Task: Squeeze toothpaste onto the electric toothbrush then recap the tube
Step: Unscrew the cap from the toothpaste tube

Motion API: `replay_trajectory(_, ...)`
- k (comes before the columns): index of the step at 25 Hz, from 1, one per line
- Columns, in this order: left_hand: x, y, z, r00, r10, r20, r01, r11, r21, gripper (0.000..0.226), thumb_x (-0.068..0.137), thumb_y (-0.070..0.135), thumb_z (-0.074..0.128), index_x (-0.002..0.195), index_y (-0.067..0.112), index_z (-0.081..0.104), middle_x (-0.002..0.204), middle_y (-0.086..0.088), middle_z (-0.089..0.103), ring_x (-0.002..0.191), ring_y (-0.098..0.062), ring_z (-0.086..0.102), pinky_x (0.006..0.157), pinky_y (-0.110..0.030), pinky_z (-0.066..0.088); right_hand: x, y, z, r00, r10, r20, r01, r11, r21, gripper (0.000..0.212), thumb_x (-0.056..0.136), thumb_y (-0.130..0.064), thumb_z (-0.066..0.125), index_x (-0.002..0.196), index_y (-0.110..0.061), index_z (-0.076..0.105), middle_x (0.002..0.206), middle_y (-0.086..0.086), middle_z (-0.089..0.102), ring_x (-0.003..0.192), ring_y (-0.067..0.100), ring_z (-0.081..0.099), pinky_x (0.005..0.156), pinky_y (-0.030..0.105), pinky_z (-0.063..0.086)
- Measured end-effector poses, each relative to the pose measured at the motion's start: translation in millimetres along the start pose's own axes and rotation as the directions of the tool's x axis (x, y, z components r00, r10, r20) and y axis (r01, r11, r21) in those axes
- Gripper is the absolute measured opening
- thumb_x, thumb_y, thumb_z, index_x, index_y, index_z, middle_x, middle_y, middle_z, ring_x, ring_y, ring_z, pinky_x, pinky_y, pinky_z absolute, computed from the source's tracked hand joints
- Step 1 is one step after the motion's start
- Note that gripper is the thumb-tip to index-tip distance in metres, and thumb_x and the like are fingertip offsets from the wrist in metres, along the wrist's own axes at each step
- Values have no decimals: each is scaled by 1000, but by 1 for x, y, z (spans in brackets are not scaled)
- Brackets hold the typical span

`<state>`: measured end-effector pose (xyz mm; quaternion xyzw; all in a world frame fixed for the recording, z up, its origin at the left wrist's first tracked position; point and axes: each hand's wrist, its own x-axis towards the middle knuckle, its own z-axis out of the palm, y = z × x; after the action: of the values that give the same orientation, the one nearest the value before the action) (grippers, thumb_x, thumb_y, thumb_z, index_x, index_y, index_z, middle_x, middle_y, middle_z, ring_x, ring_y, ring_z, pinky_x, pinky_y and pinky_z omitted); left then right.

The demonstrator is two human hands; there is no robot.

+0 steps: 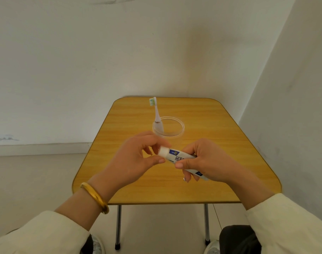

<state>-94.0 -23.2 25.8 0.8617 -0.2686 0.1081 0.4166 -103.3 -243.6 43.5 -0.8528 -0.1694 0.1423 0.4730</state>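
Observation:
A white toothpaste tube (180, 157) with blue labels lies across my right hand (207, 162), which grips its body above the table's middle. Its white cap (163, 150) points left, still on the tube. My left hand (136, 158) has thumb and forefinger pinched around that cap. Behind the hands, a white electric toothbrush (156, 114) stands tilted in a clear glass cup (176, 130), bristles up and facing left.
The small yellow wooden folding table (229, 143) stands against white walls at the back and right. A gold bangle (96, 197) circles my left wrist. My knees and shoes show below the front edge.

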Motion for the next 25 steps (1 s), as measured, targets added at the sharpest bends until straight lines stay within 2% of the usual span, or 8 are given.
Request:
replay_trajectory(4, -1, 0, 1, 1000, -7, 22, 8, 999, -48, 18, 81, 40, 69, 98, 35, 70, 88, 11, 68, 83, -9, 61, 70, -15, 48, 0, 0, -1, 1000, -6, -1, 6, 1000, -3, 11, 86, -26, 74, 75, -23, 74, 66, 12, 76, 48, 19, 58, 54, 30, 50)
replay_trajectory(6, 0, 0, 3, 999, -23, 40, 26, 997, -69, 24, 84, 51, 60, 93, 32, 71, 82, 7, 67, 75, -10, 62, 65, -18, 48, 0, 0, -1, 1000, -9, 2, 9, 1000, -8, 12, 86, -26, 73, 74, -23, 74, 65, 12, 75, 48, 19, 58, 53, 29, 50)
replay_trajectory(8, 0, -1, 3, 998, -39, 50, 42, 997, -68, 33, 85, 57, 52, 91, 31, 71, 80, 9, 67, 71, -5, 61, 62, -15, 46, 0, 0, 0, 1000, -8, 2, 8, 1000, -15, 13, 86, -25, 73, 73, -24, 74, 64, 12, 75, 47, 19, 58, 53, 31, 49)
replay_trajectory(11, 0, 1, 1, 998, -48, 35, 49, 998, -43, 27, 79, 49, 67, 105, 43, 66, 94, 17, 67, 89, -2, 61, 71, -12, 47, 0, 0, 0, 1000, -4, 1, 4, 1000, -16, 16, 85, -25, 74, 70, -24, 73, 65, 13, 75, 47, 20, 58, 55, 34, 49)
replay_trajectory(13, -1, 1, -1, 999, -4, 32, 5, 1000, -16, 46, 73, 33, 80, 112, 50, 62, 104, 22, 64, 98, -2, 58, 75, -13, 46, 0, -1, 0, 1000, 4, 3, -4, 1000, -16, 15, 85, -26, 74, 70, -23, 73, 65, 13, 76, 48, 20, 58, 57, 36, 49)
replay_trajectory(16, 0, 2, -2, 998, 38, 42, -38, 999, 22, 45, 74, 20, 82, 109, 43, 68, 103, 23, 66, 95, -4, 59, 75, -14, 45, 0, -1, 0, 1000, 9, 3, -9, 1000, -17, 18, 85, -26, 74, 67, -25, 73, 65, 13, 75, 48, 20, 58, 57, 37, 49)
replay_trajectory(19, 0, 2, -2, 999, 31, 15, -32, 999, 29, 35, 75, 20, 80, 105, 38, 72, 100, 21, 67, 89, -4, 59, 73, -12, 44, 0, -2, 0, 1000, 2, 10, -2, 1000, -11, 22, 85, -25, 74, 63, -28, 72, 65, 14, 75, 48, 22, 58, 57, 36, 48)
replay_trajectory(25, -1, 0, 0, 999, -35, 9, 35, 998, -54, 18, 80, 36, 72, 98, 38, 71, 92, 16, 69, 82, -4, 62, 71, -11, 46, -1, -2, 1, 1000, -13, 7, 13, 1000, 6, 13, 85, -25, 74, 72, -24, 74, 65, 16, 75, 49, 22, 58, 54, 33, 48)
